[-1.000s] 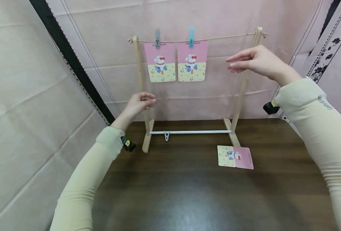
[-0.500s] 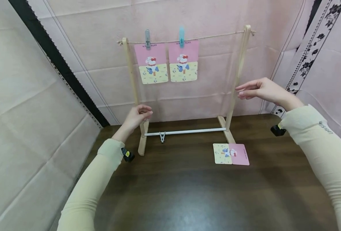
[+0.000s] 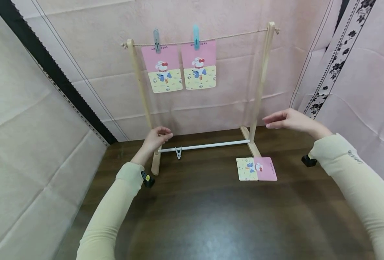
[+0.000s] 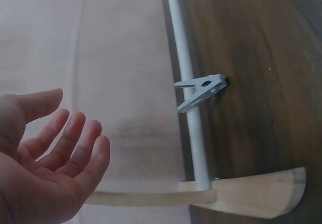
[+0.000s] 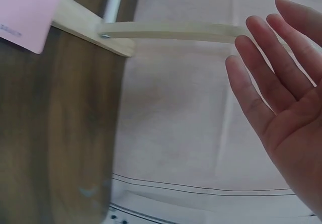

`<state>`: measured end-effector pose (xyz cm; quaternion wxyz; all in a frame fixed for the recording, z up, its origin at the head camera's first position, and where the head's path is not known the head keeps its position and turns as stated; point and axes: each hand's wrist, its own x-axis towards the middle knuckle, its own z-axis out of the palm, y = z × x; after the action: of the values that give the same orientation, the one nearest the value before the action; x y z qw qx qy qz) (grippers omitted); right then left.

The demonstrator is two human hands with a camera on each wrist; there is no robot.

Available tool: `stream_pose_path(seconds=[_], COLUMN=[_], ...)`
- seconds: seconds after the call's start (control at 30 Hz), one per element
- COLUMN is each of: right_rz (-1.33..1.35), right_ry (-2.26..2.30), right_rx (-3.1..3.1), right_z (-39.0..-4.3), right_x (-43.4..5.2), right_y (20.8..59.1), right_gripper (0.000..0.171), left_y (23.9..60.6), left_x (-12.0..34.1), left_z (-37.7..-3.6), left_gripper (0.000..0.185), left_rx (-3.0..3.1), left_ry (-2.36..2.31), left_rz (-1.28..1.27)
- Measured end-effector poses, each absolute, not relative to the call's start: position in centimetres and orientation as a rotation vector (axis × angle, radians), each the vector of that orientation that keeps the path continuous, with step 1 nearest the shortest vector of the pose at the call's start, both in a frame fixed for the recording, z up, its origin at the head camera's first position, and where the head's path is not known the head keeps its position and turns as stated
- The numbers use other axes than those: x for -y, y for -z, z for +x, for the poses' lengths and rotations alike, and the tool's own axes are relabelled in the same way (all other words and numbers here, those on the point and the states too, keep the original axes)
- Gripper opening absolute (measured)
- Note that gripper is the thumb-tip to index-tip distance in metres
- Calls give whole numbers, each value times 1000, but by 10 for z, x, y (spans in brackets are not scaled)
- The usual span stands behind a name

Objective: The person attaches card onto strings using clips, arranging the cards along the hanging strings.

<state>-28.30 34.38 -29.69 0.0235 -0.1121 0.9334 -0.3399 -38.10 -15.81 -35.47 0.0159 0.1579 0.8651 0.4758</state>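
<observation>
The left hand (image 3: 156,137) hovers with relaxed, lightly curled fingers, holding nothing, just beside the wooden rack's (image 3: 139,86) left post. Just past its fingertips the white crossbar (image 3: 208,146) runs level toward the right hand (image 3: 287,120), a grey clothespin (image 3: 178,152) clipped on it. The right hand is flat and holds nothing, above the loose card (image 3: 256,169) lying on the worktop (image 3: 211,216). The card's print is too small to read.

Dark wooden table (image 3: 211,216), pink cloth backdrop (image 3: 231,14) (creased), black floral-trimmed strip (image 3: 328,68) at right.
</observation>
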Motion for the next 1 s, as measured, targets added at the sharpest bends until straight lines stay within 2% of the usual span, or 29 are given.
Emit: stream_pose_path(seconds=[0.37, 0.7, 1.0], right_rz=[-409, -462, -531], right_ry=[1143, 1161, 1009], right_rx=[-2836, -2780, -2802], right_z=[-283, -282, -282], right_x=[-345, -339, -334], right_y=[346, 390, 406], right_gripper=[40, 44, 53], left_y=[381, 405, 400], left_x=[148, 141, 135], left_z=[-387, -394, -398], left_gripper=[34, 26, 46], left_rx=[-2648, -2809, -2858], left_ry=[-1523, -1442, -1082], left_rz=[447, 395, 423])
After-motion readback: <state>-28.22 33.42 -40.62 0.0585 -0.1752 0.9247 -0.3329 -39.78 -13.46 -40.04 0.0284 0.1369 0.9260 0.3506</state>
